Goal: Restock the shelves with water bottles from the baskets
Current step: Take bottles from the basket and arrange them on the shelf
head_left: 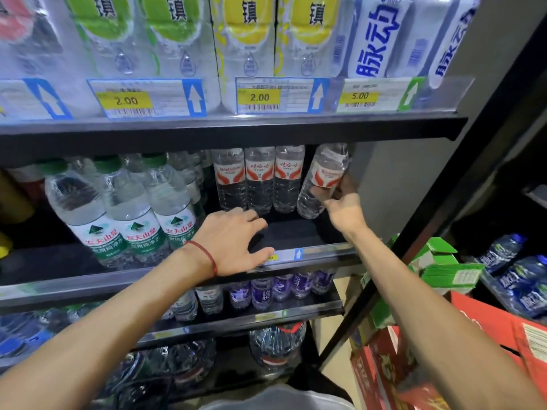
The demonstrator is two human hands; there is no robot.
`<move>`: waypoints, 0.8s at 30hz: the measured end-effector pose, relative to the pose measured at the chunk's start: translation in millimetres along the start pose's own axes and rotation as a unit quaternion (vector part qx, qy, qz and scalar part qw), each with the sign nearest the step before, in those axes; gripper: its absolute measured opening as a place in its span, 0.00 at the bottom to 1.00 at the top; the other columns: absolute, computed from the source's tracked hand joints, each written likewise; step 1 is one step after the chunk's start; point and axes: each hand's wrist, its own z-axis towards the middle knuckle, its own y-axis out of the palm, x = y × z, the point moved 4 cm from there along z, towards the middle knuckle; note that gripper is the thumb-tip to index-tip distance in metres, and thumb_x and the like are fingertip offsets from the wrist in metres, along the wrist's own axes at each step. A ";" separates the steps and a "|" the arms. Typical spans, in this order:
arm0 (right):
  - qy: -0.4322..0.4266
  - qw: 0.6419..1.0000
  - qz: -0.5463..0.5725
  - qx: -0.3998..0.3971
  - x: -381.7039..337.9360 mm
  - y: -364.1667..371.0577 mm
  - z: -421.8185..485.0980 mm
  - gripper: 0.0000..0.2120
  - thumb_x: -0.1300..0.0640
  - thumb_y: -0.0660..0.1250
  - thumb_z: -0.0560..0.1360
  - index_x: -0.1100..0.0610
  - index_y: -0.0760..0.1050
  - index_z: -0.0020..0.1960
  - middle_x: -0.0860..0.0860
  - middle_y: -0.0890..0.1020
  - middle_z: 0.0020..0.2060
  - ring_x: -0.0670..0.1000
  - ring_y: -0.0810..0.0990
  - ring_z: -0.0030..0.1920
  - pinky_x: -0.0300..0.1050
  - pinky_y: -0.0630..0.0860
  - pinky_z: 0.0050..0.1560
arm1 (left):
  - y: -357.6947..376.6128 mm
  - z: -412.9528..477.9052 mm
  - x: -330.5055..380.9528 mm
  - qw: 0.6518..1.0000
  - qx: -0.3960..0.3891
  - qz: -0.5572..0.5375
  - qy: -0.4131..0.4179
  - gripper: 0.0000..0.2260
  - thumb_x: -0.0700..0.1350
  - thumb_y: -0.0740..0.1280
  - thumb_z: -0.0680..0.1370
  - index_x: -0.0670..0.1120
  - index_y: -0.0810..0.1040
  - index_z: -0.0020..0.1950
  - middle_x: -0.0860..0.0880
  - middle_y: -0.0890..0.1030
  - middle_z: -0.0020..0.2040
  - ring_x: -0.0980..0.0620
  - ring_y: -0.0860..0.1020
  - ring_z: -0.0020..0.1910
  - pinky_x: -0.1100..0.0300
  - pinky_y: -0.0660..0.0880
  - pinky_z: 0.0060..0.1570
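Note:
A clear water bottle with a red and white label (321, 179) leans tilted at the right end of the middle shelf (290, 232). My right hand (344, 208) grips its lower right side. Three matching bottles (259, 179) stand upright just left of it at the back of the shelf. My left hand (233, 238) lies with spread fingers over the shelf's front edge, in front of those bottles, holding nothing. A red string circles my left wrist.
Green-capped bottles (133, 208) crowd the shelf's left part. Wrapped bottle packs (245, 39) fill the upper shelf above price tags. Purple-labelled bottles (281, 287) sit one shelf down, large jugs (275, 344) below. Red cartons (473, 335) and green boxes (438, 267) stand at the right.

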 end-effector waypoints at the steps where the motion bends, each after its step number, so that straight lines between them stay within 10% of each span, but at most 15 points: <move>1: -0.003 1.000 -0.015 0.002 2.6 0.7 -0.2 0.30 0.70 0.77 0.71 0.55 0.70 0.68 0.45 0.82 0.55 0.43 0.82 0.55 0.43 0.78 0.60 | 1.5 0.3 1.3 1.000 0.000 -0.002 0.003 0.29 0.71 0.54 0.78 0.55 0.75 0.68 0.55 0.78 0.59 0.50 0.76 0.58 0.52 0.76 0.53; 6: 0.025 0.999 -0.041 -0.020 6.9 4.7 -2.8 0.32 0.72 0.75 0.73 0.61 0.68 0.73 0.55 0.78 0.58 0.49 0.79 0.54 0.33 0.79 0.48 | 3.9 1.1 -0.4 1.000 0.009 -0.007 0.003 0.27 0.71 0.55 0.77 0.56 0.75 0.68 0.56 0.78 0.58 0.51 0.77 0.58 0.53 0.75 0.51; 14: 0.056 0.993 -0.095 -0.044 13.5 4.0 6.3 0.28 0.68 0.73 0.77 0.62 0.68 0.75 0.54 0.78 0.64 0.54 0.77 0.66 0.46 0.74 0.67 | 10.4 2.7 -1.4 1.000 0.002 -0.019 0.002 0.27 0.71 0.56 0.77 0.57 0.74 0.68 0.57 0.77 0.60 0.52 0.76 0.61 0.53 0.76 0.53; 24: 0.031 0.977 -0.195 -0.077 15.4 10.6 17.5 0.28 0.64 0.65 0.84 0.55 0.62 0.81 0.53 0.73 0.75 0.53 0.72 0.74 0.36 0.66 0.64 | 10.0 -1.4 -4.4 0.999 0.006 -0.033 -0.012 0.26 0.70 0.57 0.78 0.57 0.74 0.69 0.56 0.78 0.61 0.52 0.76 0.62 0.53 0.75 0.52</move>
